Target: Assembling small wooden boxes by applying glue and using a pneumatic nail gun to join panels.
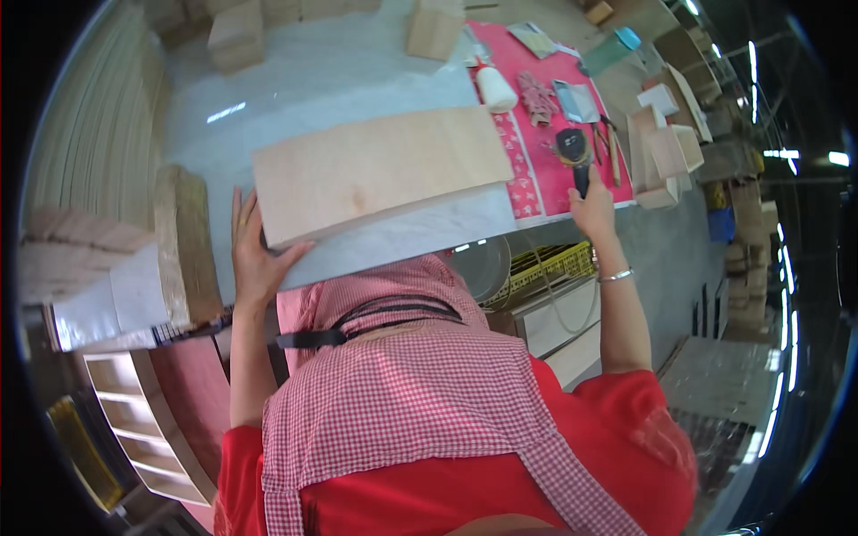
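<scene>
A long pale wooden box lies across the white tabletop in front of me. My left hand grips its near left corner, thumb along the near side and fingers up the left end. Over a pink-red cloth right of the box, my right hand is closed around the handle of a black pistol-shaped tool. The tool's exact kind is not clear, and its head points away from me. A hammer and a pair of red-handled pliers lie just right of it.
A white glue bottle, a crumpled pink rag and a teal-lidded bottle stand or lie on the cloth. Stacked boards border the table's left side. Below the right front edge is a yellow crate; cartons stand farther right.
</scene>
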`<state>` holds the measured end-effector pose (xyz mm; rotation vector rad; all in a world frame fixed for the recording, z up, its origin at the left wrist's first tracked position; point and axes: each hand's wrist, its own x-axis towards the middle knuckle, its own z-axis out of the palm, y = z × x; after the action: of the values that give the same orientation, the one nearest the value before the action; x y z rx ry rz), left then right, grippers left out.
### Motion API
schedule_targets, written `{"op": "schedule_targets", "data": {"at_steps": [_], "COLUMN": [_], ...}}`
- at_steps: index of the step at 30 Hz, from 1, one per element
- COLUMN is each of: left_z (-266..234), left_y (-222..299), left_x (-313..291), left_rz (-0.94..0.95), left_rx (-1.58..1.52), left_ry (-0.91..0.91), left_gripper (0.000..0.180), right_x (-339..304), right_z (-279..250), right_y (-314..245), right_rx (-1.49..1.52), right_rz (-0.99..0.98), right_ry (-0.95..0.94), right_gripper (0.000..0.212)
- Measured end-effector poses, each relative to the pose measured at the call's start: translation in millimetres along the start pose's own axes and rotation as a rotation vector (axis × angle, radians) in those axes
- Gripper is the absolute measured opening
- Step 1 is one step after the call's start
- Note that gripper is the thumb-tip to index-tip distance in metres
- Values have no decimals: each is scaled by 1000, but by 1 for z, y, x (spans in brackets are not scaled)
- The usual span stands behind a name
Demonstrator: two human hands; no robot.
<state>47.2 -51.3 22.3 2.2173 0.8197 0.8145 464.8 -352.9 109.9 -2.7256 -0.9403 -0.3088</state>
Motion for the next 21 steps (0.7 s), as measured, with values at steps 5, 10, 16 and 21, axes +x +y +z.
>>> {"op": "schedule_targets", "data": {"at_steps": [5,10,16,21], "left_z": [6,3,-2,-14], "left_y": [-7,-21,-43,9], "left_x": [1,-6,-19,-38], "left_rz": [35,-53,-201,-539], "left_rx": [32,16,-54,-424], "left_ry": [-22,12,-69,48], "left_gripper": [83,91,78,58], "right_x": [-5,26,22,-33], "right_z": [20,56,54,83], "right_y": [30,29,-22,-92], "right_rx": [-226,-165,265,950], "right_rz": [271,339,118,-81], "right_ry": [-163,-88,254,50], "right_gripper": [67,60,39,34]}}
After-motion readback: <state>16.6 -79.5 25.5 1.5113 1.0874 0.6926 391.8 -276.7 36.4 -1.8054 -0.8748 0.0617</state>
